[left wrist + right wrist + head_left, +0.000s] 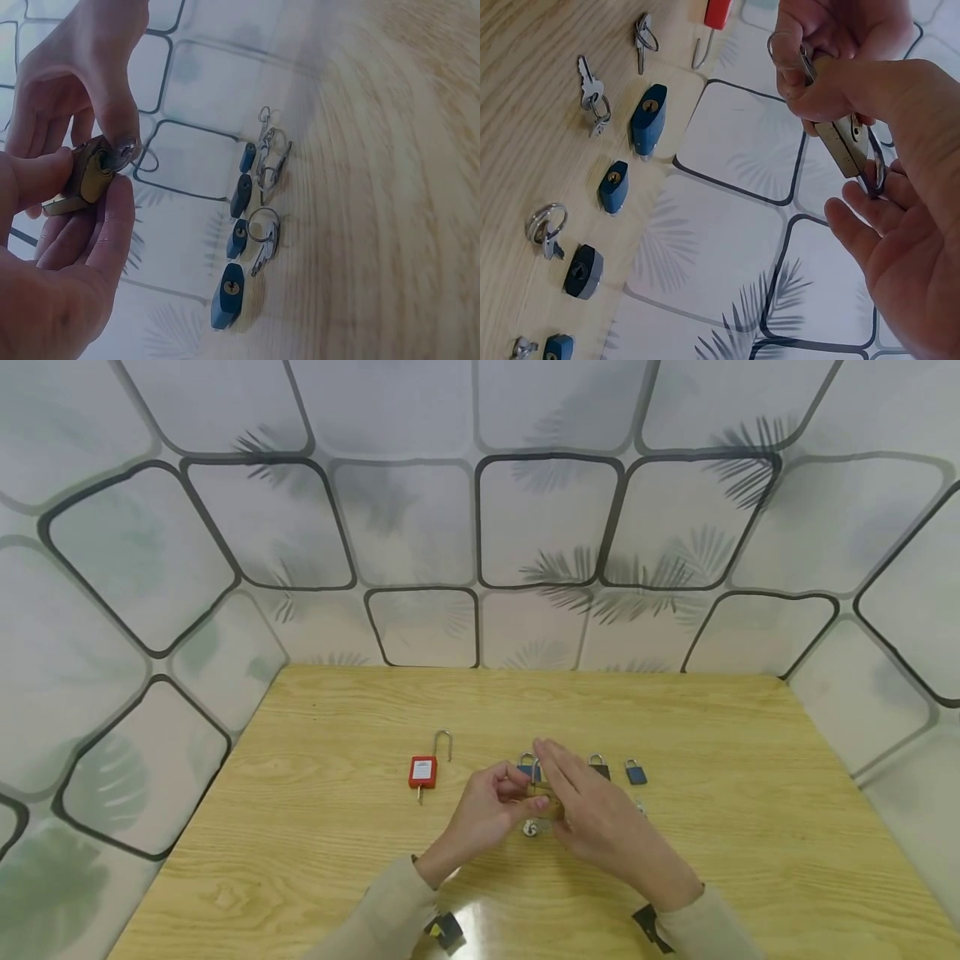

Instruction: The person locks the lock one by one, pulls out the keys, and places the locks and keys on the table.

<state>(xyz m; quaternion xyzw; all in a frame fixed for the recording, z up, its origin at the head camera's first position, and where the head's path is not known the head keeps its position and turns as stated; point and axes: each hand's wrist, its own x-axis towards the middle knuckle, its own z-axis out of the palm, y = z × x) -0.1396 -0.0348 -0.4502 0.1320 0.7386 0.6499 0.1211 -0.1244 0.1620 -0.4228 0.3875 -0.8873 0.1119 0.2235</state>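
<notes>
In the head view, a brass padlock (pixel 553 806) is held between both hands above the table, its silver shackle (pixel 535 770) pointing up. My left hand (pixel 491 810) grips the body, the thumb across its front. From the other side my right hand (pixel 611 822) spans the lock. Its thumb (pixel 840 94) reaches over the keyed end and its fingers lie by the shackle (pixel 875 169) in the right wrist view. A silver key (pixel 124 155) with a ring sits at the padlock's end under the right thumb. Parts of the padlock are hidden behind fingers.
A red padlock (pixel 422 772) with a long shackle lies left on the wooden table (pixel 337 710). Behind the hands stand a larger blue padlock (pixel 649 120), a smaller blue padlock (pixel 613 187) and a black padlock (pixel 583 271). Ringed keys (pixel 592 90) lie before them. Patterned cloth (pixel 420 627) surrounds the table.
</notes>
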